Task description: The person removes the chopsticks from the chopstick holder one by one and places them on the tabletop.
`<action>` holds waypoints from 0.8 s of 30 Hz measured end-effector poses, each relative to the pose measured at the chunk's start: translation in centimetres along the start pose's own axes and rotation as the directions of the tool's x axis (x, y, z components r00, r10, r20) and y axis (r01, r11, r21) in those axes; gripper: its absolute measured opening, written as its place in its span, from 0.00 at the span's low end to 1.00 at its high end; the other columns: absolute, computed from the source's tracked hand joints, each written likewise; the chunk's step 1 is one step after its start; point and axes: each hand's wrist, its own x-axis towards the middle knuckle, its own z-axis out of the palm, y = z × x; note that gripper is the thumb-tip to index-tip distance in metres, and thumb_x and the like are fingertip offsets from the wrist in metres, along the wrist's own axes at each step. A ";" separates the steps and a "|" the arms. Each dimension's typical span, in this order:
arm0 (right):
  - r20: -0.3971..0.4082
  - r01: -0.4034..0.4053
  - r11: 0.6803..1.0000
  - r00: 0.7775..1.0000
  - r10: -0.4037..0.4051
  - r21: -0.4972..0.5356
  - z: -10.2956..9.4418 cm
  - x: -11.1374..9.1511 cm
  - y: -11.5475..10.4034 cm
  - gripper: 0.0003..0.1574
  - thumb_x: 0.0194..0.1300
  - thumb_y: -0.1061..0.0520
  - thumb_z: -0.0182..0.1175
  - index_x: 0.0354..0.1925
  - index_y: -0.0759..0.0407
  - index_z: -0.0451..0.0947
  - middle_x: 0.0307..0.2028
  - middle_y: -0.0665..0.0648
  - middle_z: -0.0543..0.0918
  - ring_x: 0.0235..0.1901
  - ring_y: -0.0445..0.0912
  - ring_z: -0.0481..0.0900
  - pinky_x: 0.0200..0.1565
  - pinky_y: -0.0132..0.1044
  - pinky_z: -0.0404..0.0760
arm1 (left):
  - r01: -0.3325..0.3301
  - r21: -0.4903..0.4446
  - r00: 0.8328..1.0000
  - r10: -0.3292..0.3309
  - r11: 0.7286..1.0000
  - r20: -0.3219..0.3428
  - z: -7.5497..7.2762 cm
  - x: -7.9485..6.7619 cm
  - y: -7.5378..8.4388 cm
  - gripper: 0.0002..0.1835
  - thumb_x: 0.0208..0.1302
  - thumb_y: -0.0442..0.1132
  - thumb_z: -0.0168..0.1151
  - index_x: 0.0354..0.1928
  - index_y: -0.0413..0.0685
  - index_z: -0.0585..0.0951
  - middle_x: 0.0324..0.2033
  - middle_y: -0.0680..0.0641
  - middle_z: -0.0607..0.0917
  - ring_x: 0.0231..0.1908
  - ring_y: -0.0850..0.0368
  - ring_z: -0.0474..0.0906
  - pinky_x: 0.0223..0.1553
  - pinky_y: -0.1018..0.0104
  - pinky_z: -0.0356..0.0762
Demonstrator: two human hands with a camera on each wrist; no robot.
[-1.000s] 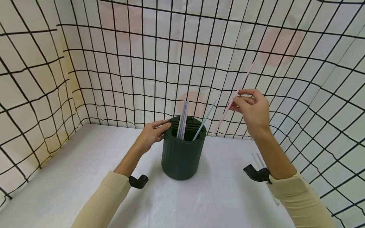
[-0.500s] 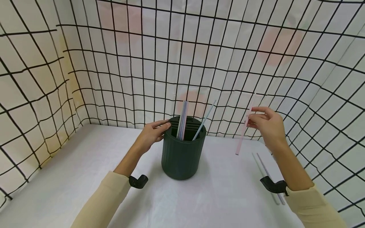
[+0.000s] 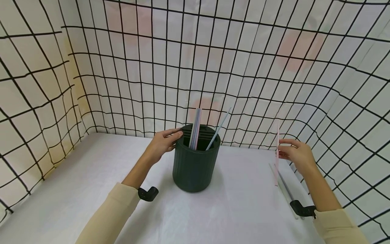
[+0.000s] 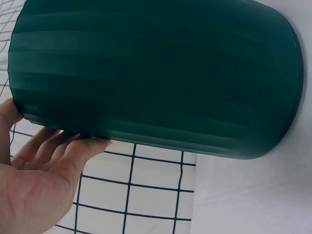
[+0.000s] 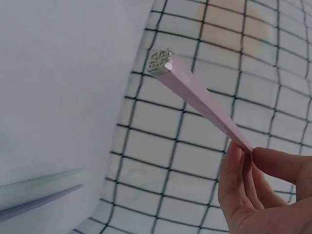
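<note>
One pink stick (image 5: 207, 104) pinched by right hand (image 3: 298, 155); left hand (image 3: 159, 144) grips one green holder (image 3: 193, 171).

Pot (image 3: 194, 171): dark green, ribbed, upright on bench (image 3: 240, 206).
Pink stick (image 5: 204, 101): patterned end, near upright, pinched in right hand (image 3: 300, 157), 3 o'clock from pot.
Bunch (image 3: 195, 130): pastel sticks, steep, inside pot.
Blue stick (image 3: 218, 128): inside pot, leaning toward 1 o'clock.
Green stick (image 5: 44, 185), purple stick (image 5: 44, 201): lying on bench, 4 o'clock from pot.
</note>
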 end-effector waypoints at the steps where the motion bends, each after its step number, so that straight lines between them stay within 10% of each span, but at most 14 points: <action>1: 0.008 -0.018 1.000 1.000 0.018 -0.001 -0.1 0.1 0.7 0.32 0.75 0.51 0.60 0.67 0.69 0.69 0.32 0.35 0.86 0.34 0.35 0.88 0.41 0.26 0.87 | 0.001 0.002 1.000 -0.001 1.000 -0.001 0.0 0.0 0.0 0.30 0.72 0.52 0.63 0.71 0.48 0.74 0.66 0.41 0.77 0.65 0.46 0.77 0.64 0.52 0.77; 24: 0.217 -0.276 0.960 0.941 0.261 0.041 -0.4 -0.2 12.0 0.34 0.71 0.60 0.62 0.66 0.79 0.67 0.41 0.48 0.88 0.37 0.40 0.88 0.43 0.34 0.89 | 0.016 0.016 1.000 -0.016 1.000 -0.009 0.1 0.3 -0.1 0.30 0.72 0.53 0.63 0.71 0.49 0.74 0.67 0.41 0.77 0.65 0.46 0.77 0.65 0.51 0.76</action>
